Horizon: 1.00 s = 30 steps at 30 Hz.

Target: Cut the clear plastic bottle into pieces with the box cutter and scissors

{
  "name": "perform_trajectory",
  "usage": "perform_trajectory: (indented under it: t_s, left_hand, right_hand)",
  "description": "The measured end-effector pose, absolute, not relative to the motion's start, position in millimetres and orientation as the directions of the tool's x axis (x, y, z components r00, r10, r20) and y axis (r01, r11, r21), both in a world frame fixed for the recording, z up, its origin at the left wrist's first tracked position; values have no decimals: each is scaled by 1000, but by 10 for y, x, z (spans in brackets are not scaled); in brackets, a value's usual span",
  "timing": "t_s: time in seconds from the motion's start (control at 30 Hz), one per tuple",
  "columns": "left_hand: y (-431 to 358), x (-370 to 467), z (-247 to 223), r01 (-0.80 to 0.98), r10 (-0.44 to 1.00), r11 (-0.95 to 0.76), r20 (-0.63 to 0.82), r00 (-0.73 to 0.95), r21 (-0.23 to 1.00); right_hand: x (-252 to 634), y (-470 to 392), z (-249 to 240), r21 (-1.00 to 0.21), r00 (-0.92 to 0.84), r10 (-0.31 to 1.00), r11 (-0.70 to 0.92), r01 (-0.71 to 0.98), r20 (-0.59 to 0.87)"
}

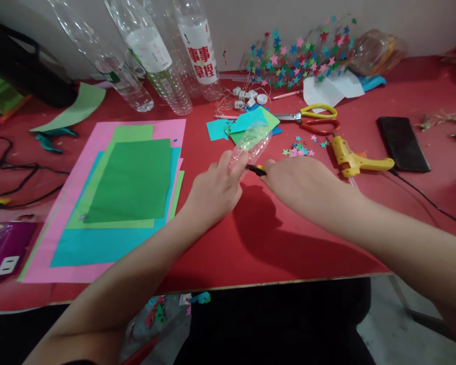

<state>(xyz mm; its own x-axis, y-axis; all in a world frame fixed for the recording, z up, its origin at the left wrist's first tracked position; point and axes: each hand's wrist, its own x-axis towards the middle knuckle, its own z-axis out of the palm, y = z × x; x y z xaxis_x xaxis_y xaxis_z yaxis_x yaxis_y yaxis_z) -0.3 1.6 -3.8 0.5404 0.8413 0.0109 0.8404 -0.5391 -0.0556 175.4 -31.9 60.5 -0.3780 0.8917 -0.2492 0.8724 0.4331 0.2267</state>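
Though cut off at the left edge, one purple device (13,253), near side. Next, at least five overlapping sheets of coloured paper (129,182): pink, blue, greens. Far left, at least three clear bottles (199,56), upright. Centre: two bare hands, one clear plastic piece (255,141), one black-tipped tool (255,170). Beyond these, several small white cubes (239,105) on thin wire. Right of centre, one pair of scissors (298,117), one loop yellow, one red; loose paper stars (297,151), too many to count; one yellow glue gun (359,159); one dark phone (403,144).

Surface: red table (281,258), pale near edge. Grey wall (237,25) at far side; grey floor (387,317) below, near right.

In left hand (215,187), plastic piece, gripped by closed fingers above mid-table; long axis slanting from near left to far right. In right hand (300,177), closed tight, tool, mostly hidden; tip pointing left toward plastic piece. Contact between tip and plastic: cannot tell.
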Motion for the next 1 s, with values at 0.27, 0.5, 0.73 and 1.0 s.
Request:
perform_trajectory:
  t_s: [0.27,0.5,0.73,1.0]
  left_hand:
    - [-43,83,-3,865,867,-498,-16,498,-60]
    - [-9,54,48,848,849,-529,-41,527,-34]
    - [-9,46,3,830,831,-557,-1,557,-27]
    - [105,-66,1,829,835,-547,7,550,114]
  right_hand:
    - [1735,-61,646,130,-321,883,383,914,-343]
    - [1805,52,590,79,-300,884,349,934,-358]
    - [1755,-92,549,128,-335,881,394,910,-333]
    - [1711,-89,461,53,-287,923,310,949,-255]
